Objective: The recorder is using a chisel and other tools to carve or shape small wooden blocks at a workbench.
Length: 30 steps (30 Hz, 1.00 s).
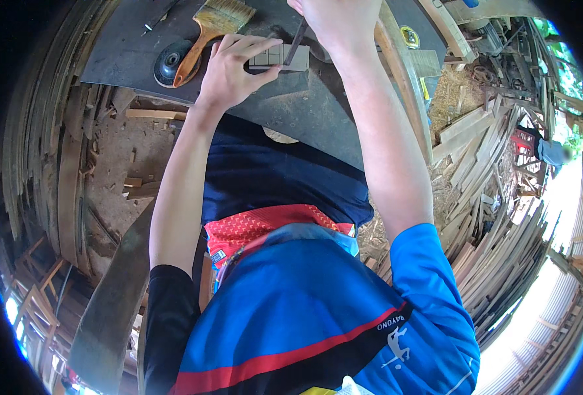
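A small pale wooden block with lines across its left part lies flat on the dark worktop. My left hand steadies it, with thumb and forefinger pressed to its near and far edges. A narrow dark metal blade slants down onto the block between those fingertips. At the top edge of the view, my right hand is closed around the upper end of the blade. The handle and most of the right fingers are hidden or cut off, so I cannot tell the exact kind of tool.
Left of my left hand, a wide paintbrush rests with its handle over a black round disc. A long wooden beam and a yellow tape measure lie at the right. Stacked planks fill the floor beyond.
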Each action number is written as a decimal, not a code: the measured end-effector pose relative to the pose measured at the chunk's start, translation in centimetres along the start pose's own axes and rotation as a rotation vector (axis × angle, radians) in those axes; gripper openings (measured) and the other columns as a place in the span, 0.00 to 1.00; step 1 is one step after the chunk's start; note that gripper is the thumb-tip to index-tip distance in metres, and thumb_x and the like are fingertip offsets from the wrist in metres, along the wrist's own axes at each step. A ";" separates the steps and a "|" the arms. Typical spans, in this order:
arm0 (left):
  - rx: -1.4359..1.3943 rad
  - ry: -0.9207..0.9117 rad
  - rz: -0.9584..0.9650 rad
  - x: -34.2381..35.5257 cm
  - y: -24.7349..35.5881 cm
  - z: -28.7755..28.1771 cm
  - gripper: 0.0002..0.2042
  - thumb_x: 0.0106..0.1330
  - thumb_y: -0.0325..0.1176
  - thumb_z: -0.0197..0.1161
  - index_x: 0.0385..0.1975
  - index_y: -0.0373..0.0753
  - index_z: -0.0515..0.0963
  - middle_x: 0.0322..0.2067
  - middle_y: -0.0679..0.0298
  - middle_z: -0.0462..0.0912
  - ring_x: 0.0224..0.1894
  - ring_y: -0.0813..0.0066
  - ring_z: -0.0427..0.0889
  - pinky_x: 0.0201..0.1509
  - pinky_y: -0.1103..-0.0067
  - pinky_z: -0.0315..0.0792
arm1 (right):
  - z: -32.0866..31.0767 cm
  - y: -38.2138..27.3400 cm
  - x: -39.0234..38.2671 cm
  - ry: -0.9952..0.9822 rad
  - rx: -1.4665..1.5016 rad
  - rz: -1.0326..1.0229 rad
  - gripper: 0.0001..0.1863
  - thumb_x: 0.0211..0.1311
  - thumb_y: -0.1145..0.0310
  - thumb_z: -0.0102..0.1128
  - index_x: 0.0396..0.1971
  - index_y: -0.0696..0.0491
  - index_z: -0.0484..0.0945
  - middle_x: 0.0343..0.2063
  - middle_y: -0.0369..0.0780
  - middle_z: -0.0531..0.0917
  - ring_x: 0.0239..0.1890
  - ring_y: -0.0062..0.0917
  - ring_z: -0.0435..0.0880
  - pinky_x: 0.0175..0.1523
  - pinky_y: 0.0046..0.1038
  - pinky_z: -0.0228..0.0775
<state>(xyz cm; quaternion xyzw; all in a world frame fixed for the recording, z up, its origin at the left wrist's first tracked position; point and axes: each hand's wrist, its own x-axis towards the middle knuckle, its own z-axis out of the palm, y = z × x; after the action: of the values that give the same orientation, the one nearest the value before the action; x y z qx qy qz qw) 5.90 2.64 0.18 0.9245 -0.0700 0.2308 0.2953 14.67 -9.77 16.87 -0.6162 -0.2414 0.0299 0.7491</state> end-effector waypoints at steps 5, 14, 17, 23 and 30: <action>-0.044 -0.048 0.008 0.0 -0.6 -0.5 0.22 0.60 0.43 0.73 0.56 0.50 0.84 0.54 0.65 0.85 0.58 0.64 0.78 0.67 0.67 0.68 | 0.2 -0.2 -0.2 0.022 -0.059 0.013 0.21 0.74 0.54 0.62 0.23 0.52 0.73 0.15 0.28 0.71 0.16 0.12 0.68 0.21 0.22 0.56; -0.813 0.254 0.010 8.8 8.7 -11.0 0.40 0.66 0.57 0.68 0.71 0.35 0.65 0.56 0.53 0.81 0.58 0.69 0.78 0.64 0.74 0.68 | 0.0 0.7 0.0 -0.031 0.005 -0.060 0.14 0.73 0.62 0.64 0.31 0.58 0.80 0.23 0.30 0.79 0.28 0.13 0.77 0.33 0.22 0.69; -0.788 0.193 0.013 12.4 11.1 -11.9 0.23 0.65 0.43 0.74 0.53 0.33 0.81 0.45 0.58 0.86 0.47 0.74 0.83 0.52 0.78 0.75 | -0.3 1.0 -0.1 -0.097 0.029 -0.220 0.09 0.71 0.69 0.63 0.40 0.60 0.81 0.32 0.33 0.83 0.38 0.16 0.81 0.43 0.22 0.74; -0.594 -0.053 -0.005 13.6 12.1 -13.4 0.13 0.69 0.38 0.68 0.41 0.32 0.85 0.30 0.61 0.88 0.32 0.75 0.85 0.38 0.76 0.78 | -2.9 -1.1 -1.0 -0.416 -0.008 -0.042 0.13 0.67 0.76 0.58 0.50 0.59 0.76 0.41 0.37 0.82 0.42 0.18 0.80 0.45 0.23 0.74; -0.804 -0.040 -0.052 13.0 11.8 -12.3 0.10 0.74 0.33 0.64 0.37 0.32 0.81 0.34 0.58 0.89 0.36 0.75 0.86 0.43 0.77 0.80 | -13.8 -2.3 -4.0 -0.319 -0.863 -0.272 0.27 0.67 0.47 0.66 0.46 0.58 0.80 0.34 0.50 0.85 0.42 0.43 0.88 0.46 0.37 0.78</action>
<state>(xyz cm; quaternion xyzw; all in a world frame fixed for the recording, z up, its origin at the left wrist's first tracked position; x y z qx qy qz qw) 9.56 0.24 21.18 0.7411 -0.1371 0.1596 0.6375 16.12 -24.25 16.01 -0.8215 -0.4222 -0.0772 0.3754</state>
